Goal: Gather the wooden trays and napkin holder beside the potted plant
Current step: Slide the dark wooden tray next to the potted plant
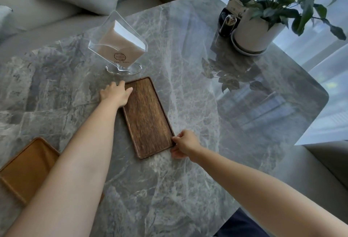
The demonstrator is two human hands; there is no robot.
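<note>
A person's two hands take hold of a dark wooden tray [147,117] lying flat on a grey marble table [197,170]. The left hand [115,93] rests on the tray's far left corner, fingers spread over the rim, seemingly pressing rather than clamped. The right hand [185,145] pinches the near right corner, thumb on top of the rim and fingers tucked at the edge.

A second, lighter wooden tray [28,169] sits at the near left edge of the table, partly hidden by the left forearm. A clear acrylic napkin holder [118,48], loaded with napkins, stands just beyond the dark tray, near the left hand but apart from it. The potted plant [261,27], in a white pot on a saucer, stands at the far right corner, well apart from all three items, with a small dark bottle [227,25] just beside it.

The dark tray appears to be the first item to go. Moved well, it should be lifted level or slid on diagonal corners towards the plant, clearing the napkin holder's base and stopping short of the saucer and bottle, with room left for the other pieces.
</note>
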